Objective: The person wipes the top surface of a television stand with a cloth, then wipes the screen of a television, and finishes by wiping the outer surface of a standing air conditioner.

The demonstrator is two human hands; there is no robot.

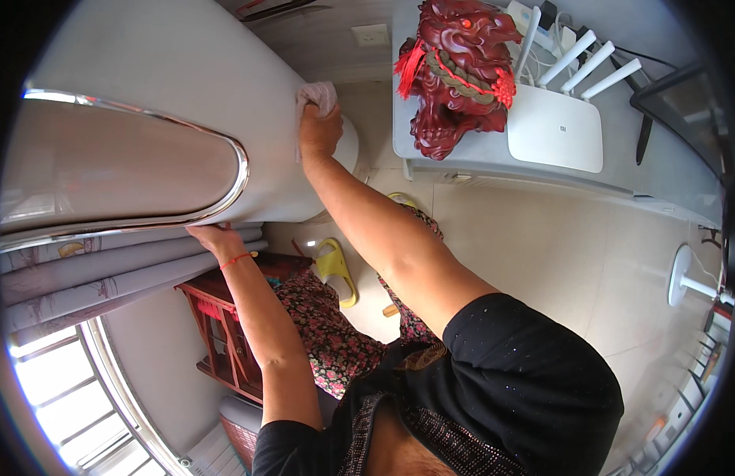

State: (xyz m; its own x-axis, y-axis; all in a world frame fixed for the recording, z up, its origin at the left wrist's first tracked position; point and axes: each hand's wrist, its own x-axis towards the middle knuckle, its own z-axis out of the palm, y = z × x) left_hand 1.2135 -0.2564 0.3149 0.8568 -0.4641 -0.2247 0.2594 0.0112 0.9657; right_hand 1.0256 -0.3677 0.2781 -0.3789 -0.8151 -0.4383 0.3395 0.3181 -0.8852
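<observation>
A tall, rounded white cabinet, which looks like a floor-standing air conditioner, stands before me. Its glossy panel has a chrome trim around it. My right hand grips a greyish-pink cloth and presses it against the cabinet's right side. Against the near side, beside the curtain, rests my left hand, its fingers partly hidden by the cabinet's edge. A red cord bracelet circles the left wrist.
Grey curtains hang at left by a bright window. Below my arms is a dark-red wooden stand. A grey table at right bears a red carved beast figure, a white router and cables. Yellow slippers are on the tiled floor.
</observation>
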